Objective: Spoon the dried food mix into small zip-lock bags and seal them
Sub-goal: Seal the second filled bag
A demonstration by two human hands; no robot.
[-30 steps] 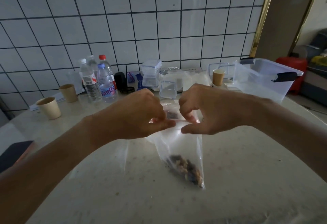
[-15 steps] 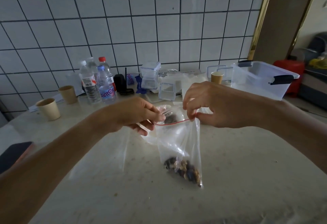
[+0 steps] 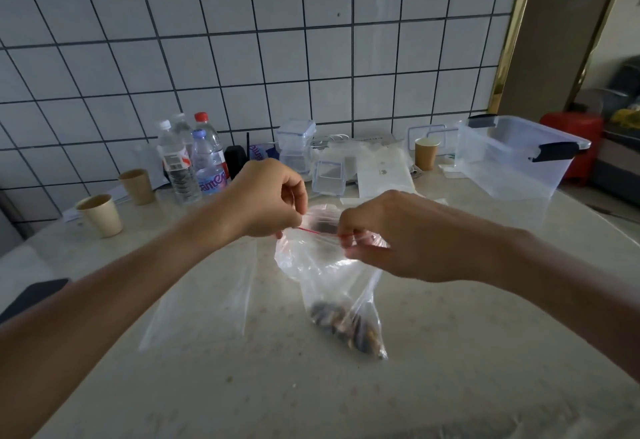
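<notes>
Zip-lock bag (image 3: 332, 265) is hanging upright over the table (image 3: 450, 352), mid-frame, with the dried food mix (image 3: 346, 326) sitting in its bottom corner. Left hand (image 3: 266, 199) is pinching the left end of the red seal strip (image 3: 311, 230); right hand (image 3: 391, 237) is pinching the right end. An empty clear bag (image 3: 204, 296) is lying flat just to the left. Water bottles (image 3: 194, 158) and paper cups (image 3: 100, 215) are standing near the tiled wall.
</notes>
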